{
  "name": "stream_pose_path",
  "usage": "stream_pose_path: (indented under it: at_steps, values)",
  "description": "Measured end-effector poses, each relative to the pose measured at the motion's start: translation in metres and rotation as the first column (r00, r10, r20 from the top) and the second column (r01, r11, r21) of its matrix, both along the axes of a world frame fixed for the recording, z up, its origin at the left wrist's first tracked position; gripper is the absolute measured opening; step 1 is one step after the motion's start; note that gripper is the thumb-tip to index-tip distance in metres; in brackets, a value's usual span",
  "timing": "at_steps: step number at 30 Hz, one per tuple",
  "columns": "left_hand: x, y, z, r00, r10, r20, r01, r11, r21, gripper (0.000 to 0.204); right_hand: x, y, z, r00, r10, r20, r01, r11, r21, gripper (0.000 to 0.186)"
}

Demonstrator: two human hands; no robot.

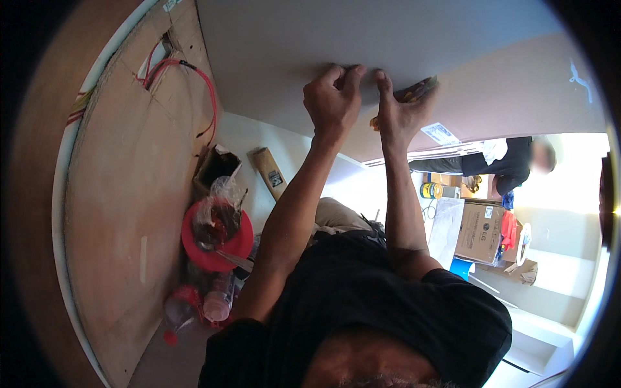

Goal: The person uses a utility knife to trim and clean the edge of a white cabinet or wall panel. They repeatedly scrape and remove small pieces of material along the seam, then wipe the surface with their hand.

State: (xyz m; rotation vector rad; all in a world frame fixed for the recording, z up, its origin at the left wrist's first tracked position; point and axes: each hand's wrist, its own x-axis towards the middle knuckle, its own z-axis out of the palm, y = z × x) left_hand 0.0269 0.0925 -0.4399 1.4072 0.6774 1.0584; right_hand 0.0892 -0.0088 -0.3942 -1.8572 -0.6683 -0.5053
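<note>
Curling at the grey panel (278,58) ahead, the left hand (331,100) was loosely bunched; whether its grip held anything could not be told. The right hand (402,118), thumb extended, sat beside a dark object (416,89), its grip likewise unclear.

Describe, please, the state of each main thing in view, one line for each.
Left hand: fingers curled, at the grey panel; whether it holds something is hidden.
Right hand: appears closed around a dark object.
Dark object: partly hidden, apparently held.
Red wires: exposed, curving out of an opening in the wooden board.
Small cardboard box: open.
Red bowl: in use, not bare.
Clear plastic bag: crumpled.
</note>
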Motion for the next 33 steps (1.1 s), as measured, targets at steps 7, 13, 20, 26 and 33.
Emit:
stream_pose_path:
  at_steps: [7,13,20,26,33]
  values:
    - [-0.001,-0.004,-0.004,0.988,-0.12,0.095,0.128,0.988,-0.088,0.04,-0.003,-0.004,0.006,0.99,0.059,-0.128,-0.062,0.998,-0.025,0.088]
    - [0.005,-0.012,-0.005,0.986,-0.094,0.139,0.115,0.982,-0.152,0.035,0.001,0.002,-0.004,0.996,0.078,-0.049,-0.076,0.996,0.04,0.091]
    - [-0.005,-0.005,-0.004,0.948,-0.186,0.259,0.238,0.953,-0.188,0.038,-0.002,-0.009,0.004,0.996,0.036,-0.086,-0.044,0.994,-0.097,0.092]
    - [0.004,-0.01,-0.006,0.97,-0.127,0.206,0.176,0.954,-0.241,0.037,0.002,0.001,-0.005,0.997,0.048,-0.068,-0.049,0.999,-0.02,0.087]
    - [-0.006,0.001,-0.002,0.953,-0.207,0.22,0.246,0.955,-0.166,0.035,-0.002,-0.003,-0.005,0.999,0.04,-0.012,-0.04,0.998,-0.04,0.081]
